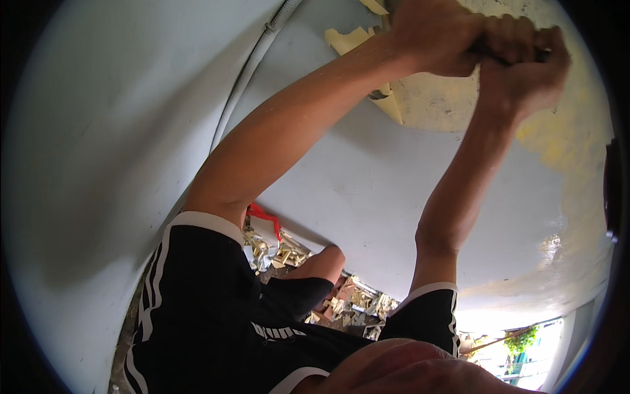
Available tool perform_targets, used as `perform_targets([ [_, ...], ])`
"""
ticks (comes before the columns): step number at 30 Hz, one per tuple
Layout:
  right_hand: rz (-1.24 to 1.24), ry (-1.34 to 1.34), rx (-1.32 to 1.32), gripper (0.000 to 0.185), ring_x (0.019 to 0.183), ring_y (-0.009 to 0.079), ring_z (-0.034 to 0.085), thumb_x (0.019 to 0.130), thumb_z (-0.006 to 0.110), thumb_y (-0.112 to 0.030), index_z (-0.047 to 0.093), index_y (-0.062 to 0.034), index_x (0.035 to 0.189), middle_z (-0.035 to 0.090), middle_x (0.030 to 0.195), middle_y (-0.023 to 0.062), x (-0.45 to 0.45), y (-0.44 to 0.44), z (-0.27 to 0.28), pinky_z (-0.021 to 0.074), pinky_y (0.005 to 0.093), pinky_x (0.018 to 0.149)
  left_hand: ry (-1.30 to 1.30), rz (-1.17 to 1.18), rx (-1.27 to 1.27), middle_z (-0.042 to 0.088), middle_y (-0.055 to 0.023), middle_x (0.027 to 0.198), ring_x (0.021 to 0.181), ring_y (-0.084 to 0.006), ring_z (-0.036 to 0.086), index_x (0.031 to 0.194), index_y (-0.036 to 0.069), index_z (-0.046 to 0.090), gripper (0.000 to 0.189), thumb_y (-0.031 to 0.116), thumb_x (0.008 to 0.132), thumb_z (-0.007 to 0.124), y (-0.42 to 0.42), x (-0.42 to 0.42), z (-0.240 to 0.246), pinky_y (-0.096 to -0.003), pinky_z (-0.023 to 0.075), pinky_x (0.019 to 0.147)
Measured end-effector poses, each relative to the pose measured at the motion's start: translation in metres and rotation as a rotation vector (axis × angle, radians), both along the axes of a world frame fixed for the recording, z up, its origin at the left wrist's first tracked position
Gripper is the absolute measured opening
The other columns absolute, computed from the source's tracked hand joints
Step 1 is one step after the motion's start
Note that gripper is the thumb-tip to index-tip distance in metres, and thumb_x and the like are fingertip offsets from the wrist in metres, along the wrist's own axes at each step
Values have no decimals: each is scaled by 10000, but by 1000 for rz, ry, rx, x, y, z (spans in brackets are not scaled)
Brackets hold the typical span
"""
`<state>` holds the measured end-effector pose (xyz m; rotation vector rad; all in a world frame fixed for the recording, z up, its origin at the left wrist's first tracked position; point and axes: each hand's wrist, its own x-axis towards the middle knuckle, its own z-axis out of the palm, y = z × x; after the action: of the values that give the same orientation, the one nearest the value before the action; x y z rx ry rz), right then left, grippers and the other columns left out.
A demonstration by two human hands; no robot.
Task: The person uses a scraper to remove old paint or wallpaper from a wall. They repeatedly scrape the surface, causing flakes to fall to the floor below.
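Note:
Both of my arms reach up across a pale grey painted wall (374, 187). My left hand (438, 39) and my right hand (524, 86) meet at the upper right, closed around one dark, narrow object (499, 58). Fingers cover most of it, so its kind and its working end cannot be told. Behind the hands, the grey coat is off and a cream and yellow layer (433, 101) shows. Curled flaps of loose coating (391, 106) hang at the edge of this patch, below my left wrist. Another flap (347, 42) sticks out left of that wrist.
A pale conduit (251, 66) with a ribbed upper section runs down the wall at left. Low down, broken flakes of coating (357, 305) and a red strip (266, 216) lie near my bent knee (330, 258). A bright opening with a green plant (521, 342) is at lower right.

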<state>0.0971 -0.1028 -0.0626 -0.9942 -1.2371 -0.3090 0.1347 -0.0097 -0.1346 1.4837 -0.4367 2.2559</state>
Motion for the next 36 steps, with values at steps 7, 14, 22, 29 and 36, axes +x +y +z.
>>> perform_targets([
  [7,-16,-11,-30,332,534,148,197,950,415,-122,241,-136,666,214,556,17,-10,10,-48,258,342,536,20,-24,-46,606,-97,602,545,-300,610,735,84,598,130,72,675,712,11,-8,-52,-418,480,518],
  [14,-316,52,23,334,536,143,208,960,411,-129,248,-149,669,184,572,6,-12,4,-20,245,337,527,-104,-16,-75,588,-84,614,570,-278,601,734,89,566,132,83,689,690,-6,0,-26,-400,467,525],
  [22,-51,18,-103,335,456,123,211,988,383,-125,304,-111,662,249,508,21,-7,-55,-58,240,331,439,-18,-15,-133,522,-8,499,469,-200,556,563,142,530,204,169,600,728,-60,9,-70,-353,412,429],
  [29,-10,46,-52,341,460,119,203,1000,373,-127,287,-113,670,230,508,8,10,-70,-90,199,315,434,99,97,-69,530,2,505,458,-186,538,556,150,520,198,177,585,714,-67,6,-104,-338,393,427],
  [36,-51,15,-69,322,500,111,185,907,389,-111,264,-170,617,203,522,-15,-4,-103,-36,205,311,504,-7,-77,-94,575,-3,530,493,-188,595,567,165,570,130,194,537,693,-107,23,-44,-345,414,441],
])
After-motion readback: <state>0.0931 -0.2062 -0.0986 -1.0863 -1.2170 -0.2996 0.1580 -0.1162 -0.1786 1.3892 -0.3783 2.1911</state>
